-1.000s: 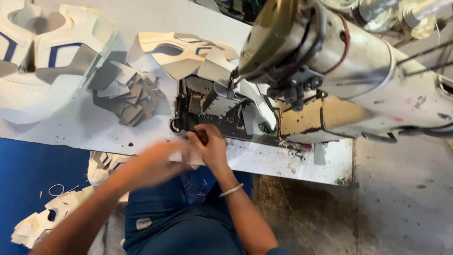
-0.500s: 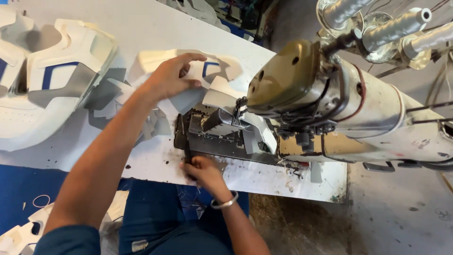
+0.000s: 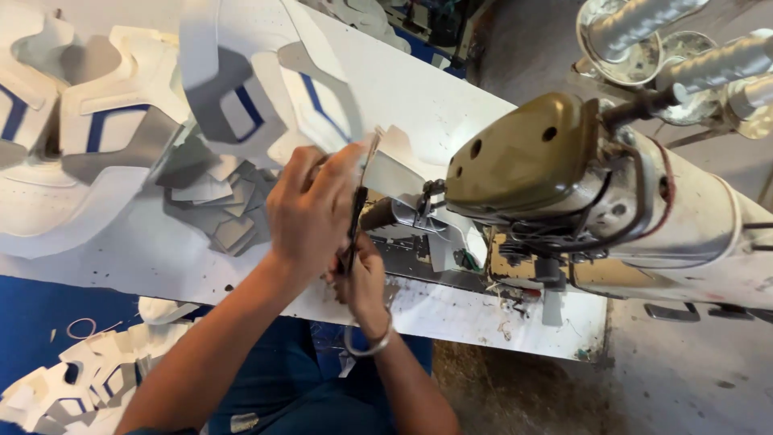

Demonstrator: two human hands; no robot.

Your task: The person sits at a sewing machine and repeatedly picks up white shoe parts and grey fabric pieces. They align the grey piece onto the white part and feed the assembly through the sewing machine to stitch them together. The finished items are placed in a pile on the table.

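Note:
My left hand (image 3: 310, 211) holds up a white shoe upper (image 3: 241, 89) with grey and blue panels, lifted off the white table (image 3: 451, 105) and blurred. Just below it, my right hand (image 3: 364, 278), with a bangle on the wrist, grips small dark-handled scissors (image 3: 358, 205). Their blades point up along the edge of the upper. Both hands are close together in front of the sewing machine (image 3: 564, 177); its needle area is just right of my fingers.
Stacks of white and blue shoe uppers (image 3: 72, 137) lie on the left of the table, with a heap of small grey cut pieces (image 3: 217, 213) beside them. More uppers (image 3: 72, 391) sit low at the left. Thread cones (image 3: 668, 40) stand behind the machine.
My left hand has lifted a shoe upper off the table towards me. My right hand has risen from the table edge to meet it, scissors now showing.

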